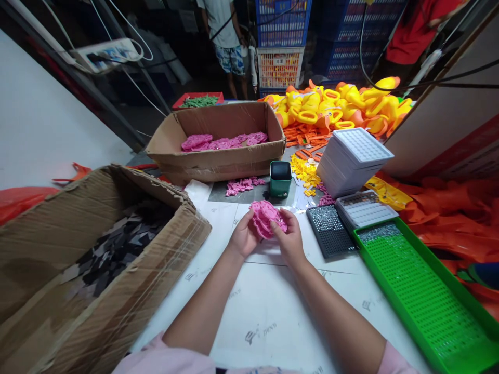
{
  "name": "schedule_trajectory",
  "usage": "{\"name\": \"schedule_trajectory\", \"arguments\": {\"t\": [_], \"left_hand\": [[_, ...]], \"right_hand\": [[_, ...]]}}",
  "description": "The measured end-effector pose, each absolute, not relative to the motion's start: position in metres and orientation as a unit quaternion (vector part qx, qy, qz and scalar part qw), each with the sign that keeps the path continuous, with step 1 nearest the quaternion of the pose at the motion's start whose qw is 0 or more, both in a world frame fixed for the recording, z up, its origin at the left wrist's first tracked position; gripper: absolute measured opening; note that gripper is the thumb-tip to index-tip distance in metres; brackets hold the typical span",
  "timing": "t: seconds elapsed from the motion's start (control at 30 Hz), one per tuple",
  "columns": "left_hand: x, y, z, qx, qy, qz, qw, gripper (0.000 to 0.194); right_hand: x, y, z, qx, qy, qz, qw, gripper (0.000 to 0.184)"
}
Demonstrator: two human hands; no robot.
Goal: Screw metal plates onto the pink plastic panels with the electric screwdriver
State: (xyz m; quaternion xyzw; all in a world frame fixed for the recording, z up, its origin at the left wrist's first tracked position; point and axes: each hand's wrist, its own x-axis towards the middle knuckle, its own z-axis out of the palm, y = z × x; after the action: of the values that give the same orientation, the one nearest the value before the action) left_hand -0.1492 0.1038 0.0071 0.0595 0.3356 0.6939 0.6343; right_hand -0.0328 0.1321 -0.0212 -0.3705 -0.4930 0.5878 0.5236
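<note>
1. Held item: stack or cluster of frilly pink plastic pieces (265,218), up off the bench (268,301), roughly mid-view, betw. the two hands. Exact no. of layers n/c (can't count).

2. L hand (245,235): closed on the pieces' L edge, thumb up along that side. Fingers beneath mostly hidden.

3. R hand (290,238): narrow grip on the R edge, thumb pressed over the near R face, fingertips at the far R side.

4. Key relation: pieces span L–R, hand to hand, long axis approx. crosswise, far end slanting L, near end R. Neither hand is nearer; both in contact, at opp. edges. Forearms come in from the near side & converge on it.

5. Dk green square-topped cup (280,187): upright, just beyond the held pieces, a bit R of their centre. Small loose pink plastic parts (241,186): beyond & L, beside cup, not touching it.

6. Long brown cardboard box (222,169): farther off, L of cup, w/ more pink pieces inside, similar look.

7. R side: black gridded tray (336,241) flat on bench, nearer R hand than L, apart from both. Long green plastic tray (429,296) outboard of it, running twd the wearer.
</note>
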Motion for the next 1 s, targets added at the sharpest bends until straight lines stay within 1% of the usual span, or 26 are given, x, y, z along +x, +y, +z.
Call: {"name": "schedule_trajectory", "arguments": {"t": [0.37, 0.57, 0.7, 0.83, 1.0], "left_hand": [[-0.1491, 0.1014, 0.0045, 0.1, 0.326, 0.714, 0.612, 0.022], [-0.1476, 0.1019, 0.0043, 0.107, 0.317, 0.717, 0.612, 0.025], [-0.1446, 0.1018, 0.0035, 0.107, 0.312, 0.719, 0.612, 0.031], [-0.1438, 0.1019, 0.0033, 0.108, 0.313, 0.719, 0.611, 0.036], [-0.1437, 0.1014, 0.0055, 0.107, 0.323, 0.715, 0.61, 0.036]], "right_hand": [[-0.0319, 0.1274, -0.0272, -0.35, -0.567, 0.578, 0.47, 0.049], [-0.0298, 0.1297, -0.0254, -0.345, -0.608, 0.537, 0.474, 0.041], [-0.0303, 0.1302, -0.0237, -0.365, -0.616, 0.508, 0.478, 0.036], [-0.0312, 0.1298, -0.0222, -0.369, -0.62, 0.507, 0.473, 0.037], [-0.031, 0.1288, -0.0199, -0.379, -0.613, 0.507, 0.473, 0.041]]}}
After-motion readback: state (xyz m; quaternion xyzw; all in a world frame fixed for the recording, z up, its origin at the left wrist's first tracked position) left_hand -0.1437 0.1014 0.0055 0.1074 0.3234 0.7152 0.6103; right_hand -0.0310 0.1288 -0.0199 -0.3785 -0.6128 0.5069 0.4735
